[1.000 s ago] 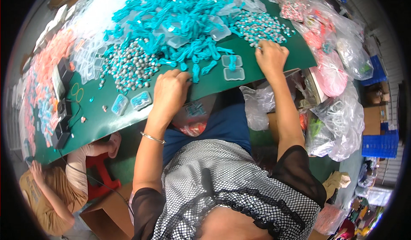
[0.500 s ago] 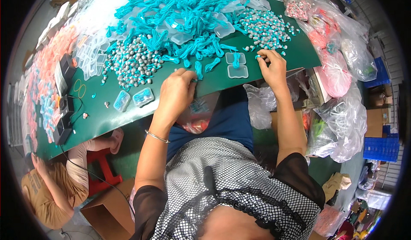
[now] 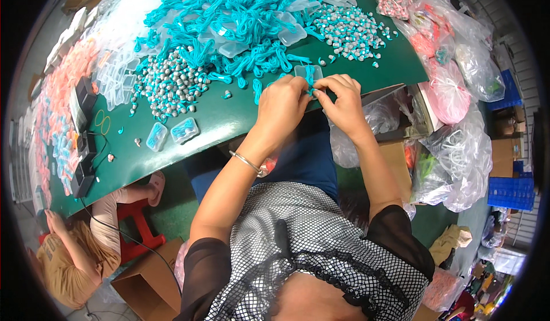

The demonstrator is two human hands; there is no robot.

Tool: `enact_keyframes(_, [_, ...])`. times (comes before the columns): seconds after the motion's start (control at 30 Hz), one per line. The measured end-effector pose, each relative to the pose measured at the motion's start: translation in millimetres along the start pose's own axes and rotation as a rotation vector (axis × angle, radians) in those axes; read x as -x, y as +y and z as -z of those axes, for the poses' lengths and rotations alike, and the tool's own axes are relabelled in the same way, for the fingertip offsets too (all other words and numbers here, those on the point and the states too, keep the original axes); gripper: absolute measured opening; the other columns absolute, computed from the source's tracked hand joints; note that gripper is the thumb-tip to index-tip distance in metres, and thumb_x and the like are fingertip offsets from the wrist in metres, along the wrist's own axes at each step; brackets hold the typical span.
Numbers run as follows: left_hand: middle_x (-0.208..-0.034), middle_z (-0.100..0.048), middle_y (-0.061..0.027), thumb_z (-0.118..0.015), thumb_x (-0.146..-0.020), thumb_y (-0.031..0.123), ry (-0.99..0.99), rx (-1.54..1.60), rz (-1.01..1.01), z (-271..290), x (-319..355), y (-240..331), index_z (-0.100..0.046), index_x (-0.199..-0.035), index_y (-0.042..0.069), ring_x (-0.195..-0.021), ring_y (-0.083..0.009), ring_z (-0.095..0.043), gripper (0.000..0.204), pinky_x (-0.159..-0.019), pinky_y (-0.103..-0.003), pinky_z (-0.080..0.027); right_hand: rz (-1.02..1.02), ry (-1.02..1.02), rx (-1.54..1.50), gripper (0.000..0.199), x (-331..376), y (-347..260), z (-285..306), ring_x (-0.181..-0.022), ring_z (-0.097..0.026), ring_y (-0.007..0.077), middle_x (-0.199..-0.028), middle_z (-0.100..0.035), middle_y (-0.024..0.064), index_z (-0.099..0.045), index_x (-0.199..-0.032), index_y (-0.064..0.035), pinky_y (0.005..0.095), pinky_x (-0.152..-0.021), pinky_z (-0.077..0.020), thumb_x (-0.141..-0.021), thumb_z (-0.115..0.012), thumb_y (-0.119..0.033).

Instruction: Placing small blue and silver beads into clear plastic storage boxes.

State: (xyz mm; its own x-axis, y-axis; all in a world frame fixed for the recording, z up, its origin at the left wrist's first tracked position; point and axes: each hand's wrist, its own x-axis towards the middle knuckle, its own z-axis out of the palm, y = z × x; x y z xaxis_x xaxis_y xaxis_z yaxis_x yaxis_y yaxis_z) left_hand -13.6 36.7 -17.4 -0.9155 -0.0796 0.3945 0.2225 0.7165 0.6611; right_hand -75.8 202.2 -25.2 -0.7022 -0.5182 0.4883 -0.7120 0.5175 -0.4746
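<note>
My left hand [image 3: 282,104] and my right hand [image 3: 342,102] meet at the near table edge, fingertips pinched close together. Between them shows a bit of teal [image 3: 311,91]; the fingers hide most of it. Just behind the fingertips lies a small clear plastic case [image 3: 300,71], its near part covered by my hands, with a teal cord bundle [image 3: 310,73] over it. Another teal cord bundle [image 3: 257,91] lies left of my left hand. A single grey-and-teal piece [image 3: 227,94] sits farther left on the green table [image 3: 229,117].
A large heap of teal cords [image 3: 229,17] covers the far table, flanked by piles of small grey-and-teal pieces [image 3: 172,83] [image 3: 349,32]. Two filled clear cases [image 3: 184,130] [image 3: 156,136] stand left. Plastic bags [image 3: 450,100] hang at right. Another person [image 3: 80,258] sits lower left.
Both hands have come together over the clear case: the left moved right, and the right moved left with the small teal piece it pinched. The view has shifted slightly.
</note>
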Motion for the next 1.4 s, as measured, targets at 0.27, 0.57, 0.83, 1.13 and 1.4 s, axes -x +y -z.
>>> enact_keyframes(0.27, [-0.084, -0.064, -0.0136, -0.078, -0.076, 0.019, -0.073, -0.110, 0.013, -3.2, 1.2, -2.2, -0.067, -0.094, 0.004, -0.073, -0.0315, -0.066, 0.026, -0.063, -0.043, -0.051, 0.077, 0.000, 0.016, 0.009, -3.8, 6.5, 5.3, -0.091, -0.058, 0.0245, -0.088, -0.064, 0.0012, -0.069, -0.090, -0.0125, 0.0395, -0.081, -0.0407, -0.081, -0.069, -0.013])
enact_keyframes(0.57, [-0.085, -0.064, -0.0164, -0.078, -0.076, 0.019, -0.036, -0.073, 0.016, -4.2, 3.8, -1.5, -0.060, -0.113, 0.001, -0.076, -0.0355, -0.065, 0.045, -0.065, -0.045, -0.051, 0.383, -0.185, 0.163, 0.026, -52.5, 23.8, 10.9, -0.100, -0.055, 0.0276, -0.104, -0.060, 0.0031, -0.069, -0.102, -0.0117, 0.0410, -0.087, -0.0432, -0.077, -0.068, -0.003])
enact_keyframes(0.83, [-0.087, -0.064, -0.0177, -0.079, -0.075, 0.020, -0.098, -0.065, 0.085, -3.5, 3.0, -3.6, -0.060, -0.113, 0.000, -0.078, -0.0367, -0.065, 0.047, -0.067, -0.046, -0.051, 0.314, -0.227, 0.097, 0.013, -42.2, 25.7, 31.9, -0.096, -0.060, 0.0257, -0.097, -0.066, 0.0062, -0.066, -0.095, -0.0083, 0.0385, -0.087, -0.0409, -0.082, -0.068, -0.011])
enact_keyframes(1.13, [-0.087, -0.066, -0.0172, -0.080, -0.074, 0.019, -0.087, -0.064, 0.086, -3.1, 2.1, -4.2, -0.060, -0.112, 0.001, -0.079, -0.0357, -0.066, 0.046, -0.067, -0.045, -0.051, 0.364, -0.101, 0.208, 0.019, -16.1, 5.6, 21.2, -0.089, -0.060, 0.0231, -0.091, -0.064, 0.0036, -0.067, -0.096, -0.0092, 0.0386, -0.086, -0.0394, -0.078, -0.071, -0.005])
enact_keyframes(1.4, [-0.086, -0.065, -0.0168, -0.079, -0.075, 0.018, -0.099, -0.088, 0.078, -2.2, 1.3, -2.6, -0.060, -0.108, 0.001, -0.079, -0.0366, -0.065, 0.042, -0.067, -0.046, -0.050, 0.265, -0.081, 0.366, 0.019, -40.0, 25.3, 8.6, -0.099, -0.055, 0.0213, -0.095, -0.061, 0.0011, -0.070, -0.101, -0.0129, 0.0446, -0.091, -0.0327, -0.082, -0.067, -0.013])
